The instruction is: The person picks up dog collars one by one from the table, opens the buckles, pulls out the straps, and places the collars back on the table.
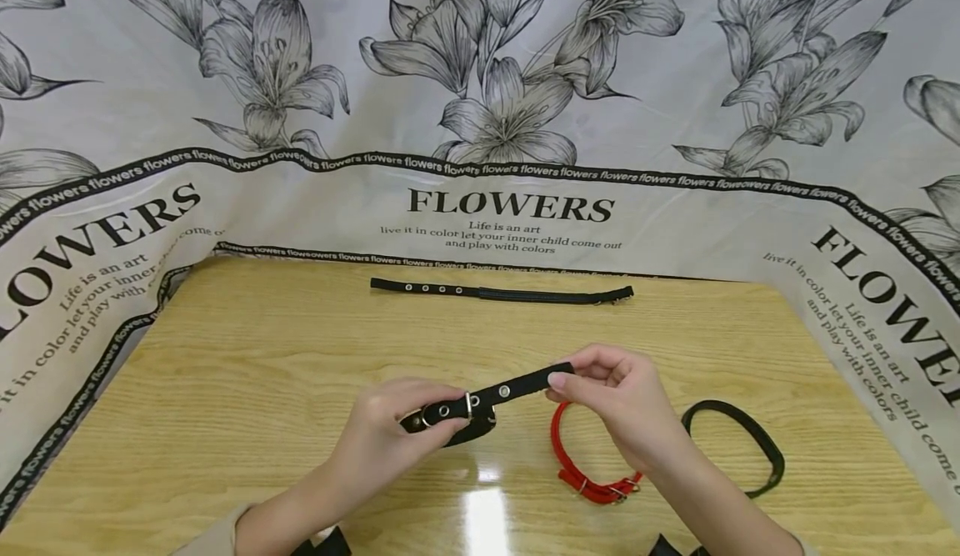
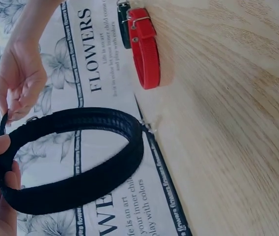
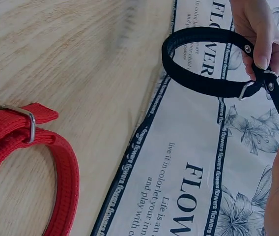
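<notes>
A black collar (image 2: 75, 189) with metal eyelets is looped through its own buckle and held up above the table. My left hand (image 1: 405, 427) pinches it at the buckle, thumb and fingers on either side of the strap. The free end of the strap passes out through the buckle (image 1: 470, 406) toward the right. My right hand (image 1: 615, 398) pinches that end between thumb and fingers, and the strap runs straight between both hands. In the right wrist view the loop (image 3: 203, 91) hangs round and open, with a metal ring beside the buckle.
On the wooden table (image 1: 247, 339), a red collar (image 1: 592, 489), buckled into a loop, lies below my right hand. A dark looped collar (image 1: 776, 456) lies to its right, partly behind my forearm. Another black collar (image 1: 525, 295) lies stretched out along the back, before the flower-printed cloth (image 1: 510, 214).
</notes>
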Action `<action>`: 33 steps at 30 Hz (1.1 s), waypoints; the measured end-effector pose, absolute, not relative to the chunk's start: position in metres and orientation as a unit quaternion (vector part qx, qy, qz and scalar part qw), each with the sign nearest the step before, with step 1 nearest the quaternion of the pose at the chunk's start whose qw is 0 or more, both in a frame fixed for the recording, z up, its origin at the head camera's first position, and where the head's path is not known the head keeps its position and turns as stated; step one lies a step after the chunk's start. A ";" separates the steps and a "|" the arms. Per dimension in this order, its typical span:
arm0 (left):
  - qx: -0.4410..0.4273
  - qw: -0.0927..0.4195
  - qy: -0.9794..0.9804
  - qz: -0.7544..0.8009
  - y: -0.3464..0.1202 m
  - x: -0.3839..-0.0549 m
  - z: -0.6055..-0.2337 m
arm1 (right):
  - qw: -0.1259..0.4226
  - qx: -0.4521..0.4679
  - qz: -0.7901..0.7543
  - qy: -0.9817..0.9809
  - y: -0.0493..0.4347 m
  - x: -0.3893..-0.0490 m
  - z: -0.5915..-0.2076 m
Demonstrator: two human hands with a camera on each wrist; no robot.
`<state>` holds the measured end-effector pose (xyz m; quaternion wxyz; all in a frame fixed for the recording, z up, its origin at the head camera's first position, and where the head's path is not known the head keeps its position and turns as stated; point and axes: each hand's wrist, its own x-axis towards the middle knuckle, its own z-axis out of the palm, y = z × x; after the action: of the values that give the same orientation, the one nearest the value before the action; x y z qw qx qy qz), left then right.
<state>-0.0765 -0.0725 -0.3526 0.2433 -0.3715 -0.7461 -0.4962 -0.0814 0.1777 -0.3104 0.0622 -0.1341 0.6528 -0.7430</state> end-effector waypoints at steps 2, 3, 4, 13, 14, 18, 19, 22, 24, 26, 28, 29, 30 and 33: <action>-0.356 0.227 -0.745 -0.516 -0.073 -0.076 -0.351 | 0.074 -0.140 -0.754 0.638 0.179 -0.083 -0.311; -0.348 0.215 -0.745 -0.527 -0.073 -0.075 -0.350 | 0.080 -0.143 -0.759 0.630 0.179 -0.084 -0.311; -0.339 0.204 -0.744 -0.539 -0.073 -0.074 -0.349 | 0.086 -0.148 -0.763 0.623 0.180 -0.085 -0.312; -0.245 0.110 -0.733 -0.625 -0.070 -0.075 -0.342 | 0.170 -0.176 -0.662 0.708 0.168 -0.090 -0.331; -0.240 0.105 -0.732 -0.629 -0.070 -0.075 -0.341 | 0.170 -0.174 -0.651 0.719 0.165 -0.090 -0.332; -0.223 0.087 -0.736 -0.633 -0.069 -0.077 -0.342 | 0.156 -0.165 -0.628 0.745 0.156 -0.089 -0.333; -0.219 0.079 -0.737 -0.635 -0.069 -0.077 -0.342 | 0.150 -0.163 -0.624 0.749 0.154 -0.089 -0.332; -0.210 0.050 -0.730 -0.648 -0.071 -0.078 -0.343 | 0.141 -0.166 -0.613 0.760 0.153 -0.089 -0.331; -0.208 0.026 -0.725 -0.656 -0.073 -0.078 -0.343 | 0.136 -0.170 -0.608 0.764 0.153 -0.089 -0.331; -0.210 0.009 -0.724 -0.657 -0.075 -0.078 -0.343 | 0.132 -0.172 -0.605 0.766 0.154 -0.089 -0.330; -0.211 -0.001 -0.727 -0.653 -0.078 -0.079 -0.343 | 0.130 -0.167 -0.603 0.769 0.155 -0.089 -0.329; -0.210 0.000 -0.733 -0.647 -0.079 -0.079 -0.343 | 0.128 -0.164 -0.601 0.771 0.156 -0.089 -0.329; -0.209 0.002 -0.738 -0.641 -0.080 -0.079 -0.343 | 0.126 -0.161 -0.599 0.774 0.157 -0.088 -0.328; -0.204 0.013 -0.754 -0.624 -0.082 -0.081 -0.345 | 0.123 -0.151 -0.591 0.783 0.159 -0.088 -0.327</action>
<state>-0.0810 -0.0822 -0.3447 0.0129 -0.2045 -0.7537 -0.6245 -0.0881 0.1594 -0.3269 0.1226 -0.1508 0.7832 -0.5906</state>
